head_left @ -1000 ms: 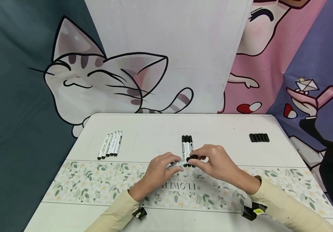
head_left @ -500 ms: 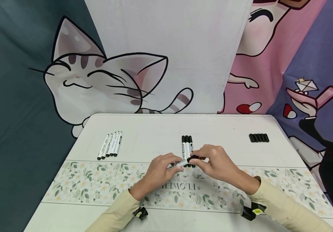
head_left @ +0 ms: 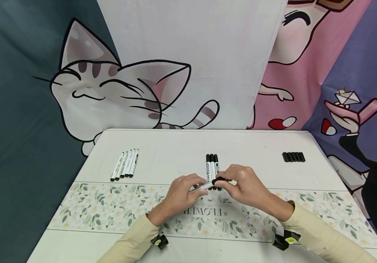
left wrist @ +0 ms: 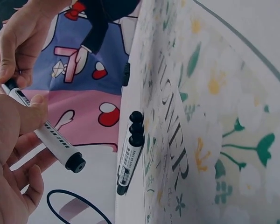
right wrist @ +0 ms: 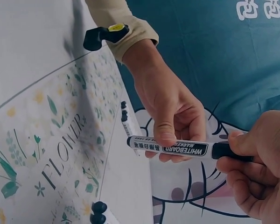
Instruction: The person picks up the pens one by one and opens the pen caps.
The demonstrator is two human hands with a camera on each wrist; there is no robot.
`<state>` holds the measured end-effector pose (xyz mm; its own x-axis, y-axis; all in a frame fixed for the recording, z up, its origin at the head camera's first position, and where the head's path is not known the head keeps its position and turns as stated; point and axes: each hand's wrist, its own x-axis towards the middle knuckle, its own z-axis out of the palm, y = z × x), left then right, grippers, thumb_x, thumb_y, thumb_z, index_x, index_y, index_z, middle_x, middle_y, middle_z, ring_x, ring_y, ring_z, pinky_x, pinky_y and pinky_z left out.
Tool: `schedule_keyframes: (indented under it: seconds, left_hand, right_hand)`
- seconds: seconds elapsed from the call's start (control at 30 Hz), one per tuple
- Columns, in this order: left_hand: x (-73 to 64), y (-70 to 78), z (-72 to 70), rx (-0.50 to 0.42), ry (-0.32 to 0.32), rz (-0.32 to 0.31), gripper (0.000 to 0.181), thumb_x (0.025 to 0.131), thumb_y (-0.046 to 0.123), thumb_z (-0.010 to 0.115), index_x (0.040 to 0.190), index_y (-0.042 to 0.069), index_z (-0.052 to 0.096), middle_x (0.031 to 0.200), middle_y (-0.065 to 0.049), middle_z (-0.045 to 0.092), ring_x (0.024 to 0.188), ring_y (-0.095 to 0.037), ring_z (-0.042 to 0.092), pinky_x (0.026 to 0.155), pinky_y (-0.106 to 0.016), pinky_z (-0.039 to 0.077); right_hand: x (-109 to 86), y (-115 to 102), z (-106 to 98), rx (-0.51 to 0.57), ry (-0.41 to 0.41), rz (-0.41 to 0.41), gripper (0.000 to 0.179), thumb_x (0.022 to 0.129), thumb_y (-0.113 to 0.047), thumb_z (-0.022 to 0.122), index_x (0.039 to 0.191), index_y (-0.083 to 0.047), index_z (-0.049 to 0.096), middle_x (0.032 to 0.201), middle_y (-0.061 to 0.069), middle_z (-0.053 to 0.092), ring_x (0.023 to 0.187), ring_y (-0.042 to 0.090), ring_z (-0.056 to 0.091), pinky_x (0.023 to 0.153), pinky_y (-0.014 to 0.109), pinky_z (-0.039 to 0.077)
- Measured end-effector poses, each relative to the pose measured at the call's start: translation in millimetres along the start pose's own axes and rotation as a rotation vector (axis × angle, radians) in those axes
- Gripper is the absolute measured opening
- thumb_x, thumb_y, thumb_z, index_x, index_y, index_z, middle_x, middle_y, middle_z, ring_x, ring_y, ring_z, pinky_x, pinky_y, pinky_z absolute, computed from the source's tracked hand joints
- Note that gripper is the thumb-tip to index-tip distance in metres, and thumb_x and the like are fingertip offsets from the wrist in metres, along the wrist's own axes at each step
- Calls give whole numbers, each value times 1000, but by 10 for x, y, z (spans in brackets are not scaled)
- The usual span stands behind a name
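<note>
My left hand (head_left: 185, 191) holds the white barrel of a whiteboard marker (right wrist: 191, 148) between thumb and fingers. At its other end, my right hand (head_left: 245, 185) pinches the black cap (right wrist: 221, 150), which sits over the tip end of the barrel. The marker is raised above the table, its black end plug (left wrist: 76, 162) pointing away from the right hand in the left wrist view. Just beyond the hands, three capped markers (head_left: 212, 168) lie side by side, their lower ends partly hidden by the held marker and fingers.
Several uncapped markers (head_left: 126, 163) lie in a row at the table's left. Toward the back right is a row of several loose black caps (head_left: 293, 157). A flower-print strip (head_left: 109, 208) crosses the white table (head_left: 168, 146) under the forearms; printed cloth hangs behind.
The held marker has turned slightly, and its dark print shows less in the head view. Both hands stay almost in place, keeping the same grip on barrel and cap.
</note>
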<state>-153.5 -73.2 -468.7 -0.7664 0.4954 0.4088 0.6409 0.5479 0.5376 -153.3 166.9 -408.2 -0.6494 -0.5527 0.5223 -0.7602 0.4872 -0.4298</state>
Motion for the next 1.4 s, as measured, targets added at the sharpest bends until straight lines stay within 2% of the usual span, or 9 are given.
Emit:
schedule_keyframes:
  seconds: [0.27, 0.43, 0.83, 0.97, 1.13, 1.3, 1.4]
  left_hand:
    - [13, -12, 18, -3, -7, 10, 27, 89, 29, 79, 110, 12, 77, 99, 3, 75, 84, -9, 67, 75, -29, 53]
    - [21, -10, 22, -27, -8, 10, 27, 87, 23, 81, 111, 11, 77, 99, 2, 75, 84, -10, 68, 75, -30, 53]
    - [32, -16, 2, -99, -95, -13, 28, 94, 28, 74, 118, 13, 77, 102, 6, 75, 86, -4, 68, 78, -27, 55]
    - [8, -3, -34, -110, -103, -9, 27, 94, 27, 74, 119, 16, 77, 101, 8, 75, 84, 0, 65, 76, -29, 54]
    - [3, 25, -111, -83, -109, -5, 27, 93, 26, 76, 119, 20, 78, 100, 10, 75, 77, 1, 60, 74, -29, 50]
    - [-6, 9, -152, -81, -102, -14, 26, 92, 22, 77, 117, 17, 78, 100, 8, 75, 84, -2, 65, 76, -37, 56]
    - [-21, -16, -170, -86, -95, -25, 27, 92, 22, 78, 118, 14, 78, 102, 6, 75, 87, -4, 67, 78, -37, 57]
  right_hand:
    - [-17, 30, 20, -4, 21, -40, 10, 87, -14, 82, 96, -11, 80, 82, -7, 73, 75, 2, 63, 60, 16, 47]
    - [-14, 49, 26, -2, 33, -61, 8, 87, -15, 82, 94, -12, 80, 81, -6, 73, 75, 3, 63, 59, 14, 46]
    - [-18, 71, 18, -21, 41, -109, 13, 89, -17, 80, 98, -7, 80, 80, -5, 73, 75, 5, 64, 60, 18, 49]
    - [-33, 47, -7, -32, 38, -127, 17, 90, -20, 79, 100, -7, 81, 81, -4, 73, 72, 4, 64, 59, 19, 49]
    - [-41, 13, -54, -27, 20, -112, 19, 88, -19, 81, 103, -8, 81, 82, -4, 73, 71, 2, 63, 58, 20, 49]
    - [-30, 20, -94, -23, 15, -75, 23, 82, -12, 85, 105, -11, 81, 86, -6, 75, 77, 6, 67, 63, 22, 52]
    - [-31, 36, -112, -8, 38, -38, 24, 81, -12, 86, 105, -14, 81, 87, -8, 75, 80, 6, 68, 64, 22, 53]
